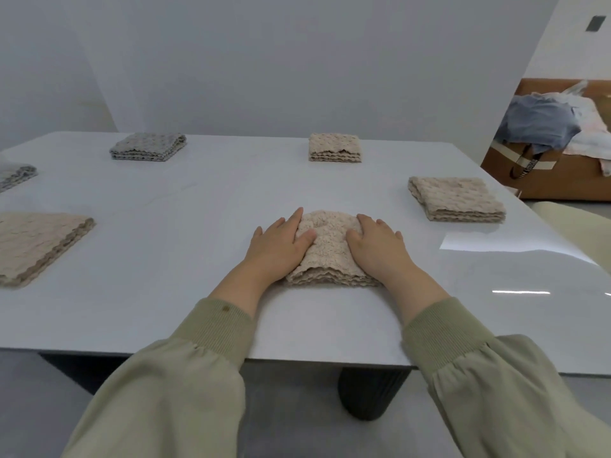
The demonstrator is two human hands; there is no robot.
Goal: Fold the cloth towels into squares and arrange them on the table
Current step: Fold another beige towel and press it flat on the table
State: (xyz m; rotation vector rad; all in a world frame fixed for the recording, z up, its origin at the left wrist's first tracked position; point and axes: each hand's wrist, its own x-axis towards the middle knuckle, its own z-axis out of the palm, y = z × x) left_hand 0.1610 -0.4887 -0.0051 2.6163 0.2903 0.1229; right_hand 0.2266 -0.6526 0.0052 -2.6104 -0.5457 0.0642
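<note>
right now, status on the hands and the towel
Hands open: left hand, right hand pressing sides of beige towel. Towel folded, far edge bunched. Clear of other folded towels.

At the left frame edge (partly out of view), grey towel (17, 175) and beige towel (39, 244).

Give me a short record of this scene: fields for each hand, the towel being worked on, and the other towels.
left hand: pressing middle towel's left side, fingers straight
right hand: pressing its right side, fingers straight
middle towel: beige, folded, top bunched
other beige towels: near left, far centre, right, all folded
grey towels: far left, left edge
</note>
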